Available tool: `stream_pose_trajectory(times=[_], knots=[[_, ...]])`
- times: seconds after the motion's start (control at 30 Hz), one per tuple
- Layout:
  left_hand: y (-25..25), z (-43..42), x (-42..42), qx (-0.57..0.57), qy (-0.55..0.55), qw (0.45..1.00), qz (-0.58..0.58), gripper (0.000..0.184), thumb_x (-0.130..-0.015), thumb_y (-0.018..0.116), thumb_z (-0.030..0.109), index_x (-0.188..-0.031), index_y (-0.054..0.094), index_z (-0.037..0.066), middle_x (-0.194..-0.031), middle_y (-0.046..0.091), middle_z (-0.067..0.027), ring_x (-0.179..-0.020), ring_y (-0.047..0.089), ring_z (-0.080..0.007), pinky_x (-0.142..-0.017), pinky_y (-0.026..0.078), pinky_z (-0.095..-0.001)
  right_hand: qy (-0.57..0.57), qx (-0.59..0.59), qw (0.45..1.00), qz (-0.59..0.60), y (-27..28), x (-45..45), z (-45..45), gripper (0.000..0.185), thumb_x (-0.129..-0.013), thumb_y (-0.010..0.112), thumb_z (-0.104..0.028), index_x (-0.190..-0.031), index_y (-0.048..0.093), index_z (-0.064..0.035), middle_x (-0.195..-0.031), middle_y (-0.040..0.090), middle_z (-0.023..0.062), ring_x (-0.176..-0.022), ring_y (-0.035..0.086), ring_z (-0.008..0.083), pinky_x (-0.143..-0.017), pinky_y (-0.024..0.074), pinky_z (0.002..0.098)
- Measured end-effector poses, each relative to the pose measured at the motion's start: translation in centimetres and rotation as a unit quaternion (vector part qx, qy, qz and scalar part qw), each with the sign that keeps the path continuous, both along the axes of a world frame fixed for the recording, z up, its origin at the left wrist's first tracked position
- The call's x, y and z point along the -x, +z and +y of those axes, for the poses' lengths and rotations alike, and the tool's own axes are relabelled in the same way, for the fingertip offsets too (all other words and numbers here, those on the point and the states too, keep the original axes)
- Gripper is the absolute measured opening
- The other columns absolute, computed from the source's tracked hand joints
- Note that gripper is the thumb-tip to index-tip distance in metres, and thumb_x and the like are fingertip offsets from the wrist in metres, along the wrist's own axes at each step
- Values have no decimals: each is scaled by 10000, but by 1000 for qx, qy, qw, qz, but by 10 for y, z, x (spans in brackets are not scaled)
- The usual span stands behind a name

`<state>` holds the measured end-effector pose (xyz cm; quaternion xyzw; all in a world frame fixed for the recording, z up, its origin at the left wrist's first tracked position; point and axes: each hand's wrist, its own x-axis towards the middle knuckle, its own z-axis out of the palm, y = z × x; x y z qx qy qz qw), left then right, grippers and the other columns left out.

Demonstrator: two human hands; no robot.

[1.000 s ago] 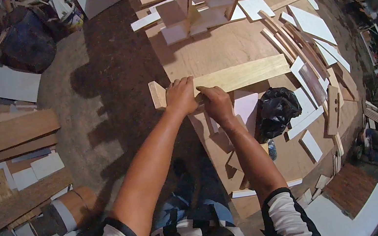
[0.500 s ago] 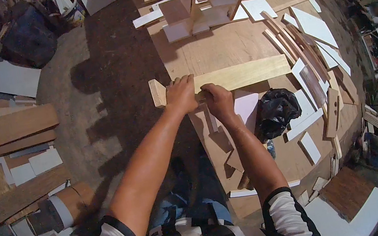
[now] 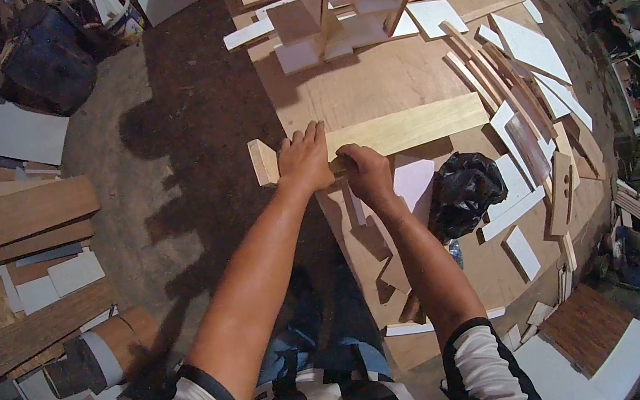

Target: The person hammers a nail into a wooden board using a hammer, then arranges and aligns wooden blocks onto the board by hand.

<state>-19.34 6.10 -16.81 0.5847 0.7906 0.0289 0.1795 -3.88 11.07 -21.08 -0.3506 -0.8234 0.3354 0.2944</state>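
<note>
A pale wooden plank [image 3: 417, 125] lies across the worktable, its left end reaching past the table edge. A short upright wooden piece [image 3: 263, 161] stands at that end, touching the plank. My left hand [image 3: 303, 158] is wrapped over the plank close to this piece, fingers pointing away from me. Just right of it, my right hand [image 3: 366, 171] is closed in a fist at the plank's near edge. What its fingers pinch is hidden; a small dark spot shows by the fingertips. A crumpled black plastic bag [image 3: 469, 191] sits right of my right forearm.
Wooden shelf-like frames [image 3: 323, 7] stand at the worktable's [image 3: 369, 87] far end. Several strips and white board offcuts [image 3: 531, 49] crowd its right side. On the floor at left are stacked boards [image 3: 13, 219] and a dark barrel [image 3: 53, 71].
Almost nothing differs. The plank, the end piece and both hands appear shifted very slightly left, along with the table in view. Both hands keep their places on the plank.
</note>
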Motion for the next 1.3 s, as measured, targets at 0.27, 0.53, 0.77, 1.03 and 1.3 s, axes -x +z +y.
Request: stream_pose_trajectory(times=[0.27,0.53,0.77,1.03,1.3], knots=[[-7,2,-4,-37,11,999,11,839,-698,784,161,-1457,459,11,-1345,598,-126,-1238,559,-305,-1033,426,-458,-54,332,914,228,20,-27,9,114,-916,667,-28,-1011,634,26,-983,729,168,-949,714,214,-818,572,356],[-7,2,-6,-31,12,999,15,897,-673,831,206,-1464,453,13,-1352,596,-119,-1240,554,-295,-1034,419,-465,-172,427,862,212,-41,-40,-84,325,-925,569,-74,-1243,565,-11,-752,574,86,-662,578,175,-611,483,345],[1,5,-5,-10,4,1000,17,974,-633,859,218,-1487,430,28,-1393,582,-123,-1269,538,-307,-1051,414,-478,-211,123,970,-16,-47,15,-79,380,-924,650,-225,-1239,572,-27,-923,662,251,-854,684,403,-718,536,472],[-4,3,-3,-4,2,1000,19,1026,-591,888,228,-1489,430,33,-1398,591,-134,-1272,543,-324,-1049,420,-467,-225,46,973,5,-64,21,-78,137,-866,708,-121,-938,633,-31,-765,626,174,-669,623,376,-609,487,451],[-5,3,-1,-19,-6,1000,10,1030,-588,894,248,-1487,437,37,-1392,597,-137,-1245,557,-334,-1048,419,-465,-224,51,973,9,-62,20,-78,158,-880,708,-142,-851,605,-26,-760,629,182,-674,627,386,-609,489,453]])
